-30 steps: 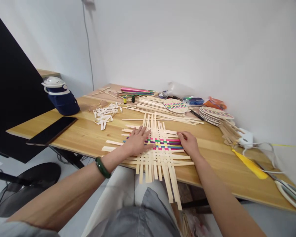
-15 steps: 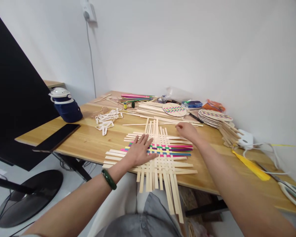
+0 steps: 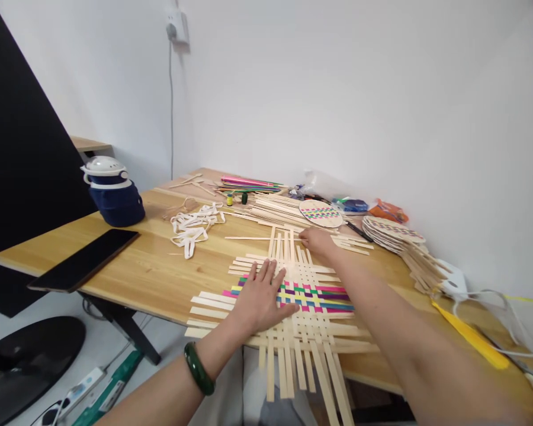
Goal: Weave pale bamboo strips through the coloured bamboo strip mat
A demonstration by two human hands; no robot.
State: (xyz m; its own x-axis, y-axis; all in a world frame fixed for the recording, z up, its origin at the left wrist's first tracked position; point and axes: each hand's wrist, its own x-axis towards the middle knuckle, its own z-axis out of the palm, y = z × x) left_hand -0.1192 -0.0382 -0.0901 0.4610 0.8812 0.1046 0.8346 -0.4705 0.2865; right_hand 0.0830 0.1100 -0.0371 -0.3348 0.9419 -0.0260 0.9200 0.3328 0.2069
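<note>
A woven mat of pale bamboo strips (image 3: 308, 331) with pink, green, yellow, purple and blue strips across its middle lies at the table's front edge. Its long ends hang over the edge. My left hand (image 3: 260, 299) rests flat on the left part of the weave, fingers spread, a dark green bangle on the wrist. Beyond the mat's far ends, my right hand (image 3: 317, 241) has its fingers closed at a thin loose bamboo strip (image 3: 253, 238) lying crosswise; the fingertips are partly hidden.
Behind the mat lie loose bamboo strips (image 3: 279, 208), a finished round woven fan (image 3: 321, 213) and a stack of fans (image 3: 393, 228). White ribbon (image 3: 195, 225), a tablet (image 3: 84, 259) and a blue jug (image 3: 115, 198) occupy the left. A yellow tassel (image 3: 471, 337) lies right.
My right hand has moved left to the loose strip behind the mat. My left hand stays flat on the weave. The view has shifted slightly.
</note>
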